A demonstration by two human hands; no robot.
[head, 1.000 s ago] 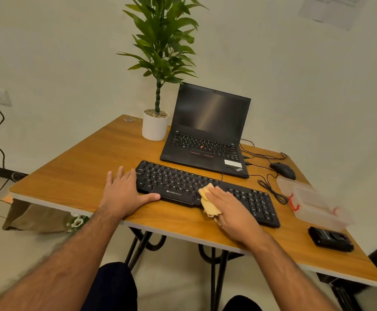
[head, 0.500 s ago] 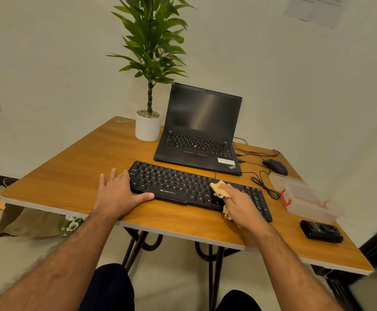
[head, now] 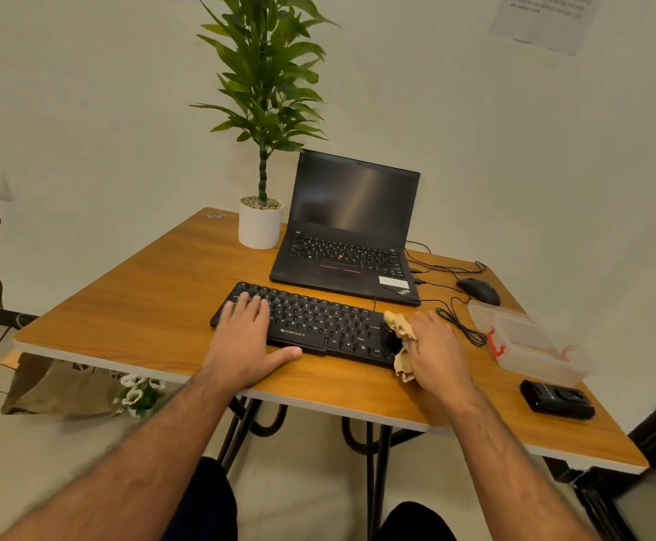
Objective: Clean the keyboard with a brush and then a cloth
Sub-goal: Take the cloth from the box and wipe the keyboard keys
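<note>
Pressing flat, fingers spread, the left hand (head: 245, 339) steadies the black plastic keyboard (head: 314, 324); the right hand (head: 435, 349) clutches a crumpled beige cloth (head: 400, 341) at its right edge, lower centre.

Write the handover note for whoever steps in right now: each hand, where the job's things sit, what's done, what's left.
Left hand: flat, fingers straight, pressing the left end of the keyboard to steady it.
Right hand: holds the crumpled tan cloth against the keyboard's right end.
Keyboard lies on the table in front of the laptop. No brush in sight.
Done: cloth stage under way, so brushing is presumably finished.
Left: finish wiping; how much is already wiped cannot be told.
</note>
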